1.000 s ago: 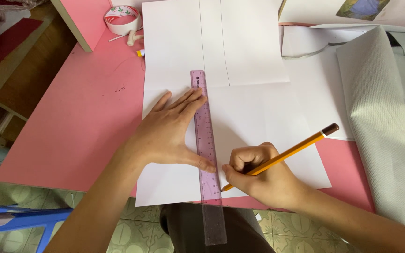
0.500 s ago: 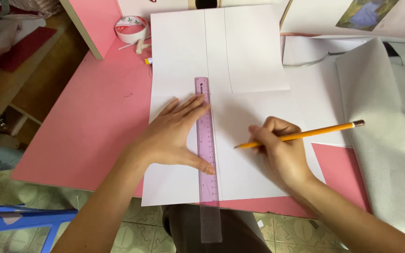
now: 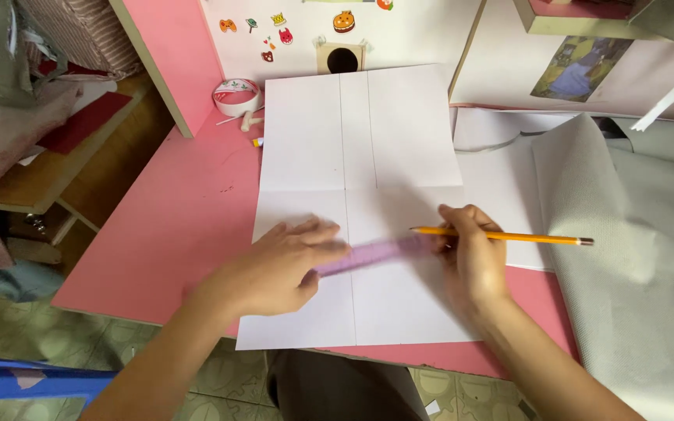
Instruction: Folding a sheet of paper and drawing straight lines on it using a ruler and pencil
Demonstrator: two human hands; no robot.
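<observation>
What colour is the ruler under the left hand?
Translucent purple ruler, blurred, seen in the head view.

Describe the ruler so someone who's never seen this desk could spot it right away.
On the pink desk lies a large white sheet. Across its lower half, between the left hand and right hand, is the ruler: a blurred, translucent purple strip, unlike the yellow pencil.

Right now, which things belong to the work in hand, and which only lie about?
In use: paper, ruler, pencil, left hand, right hand.
Lying about: tape roll, grey cloth, stickers.
</observation>
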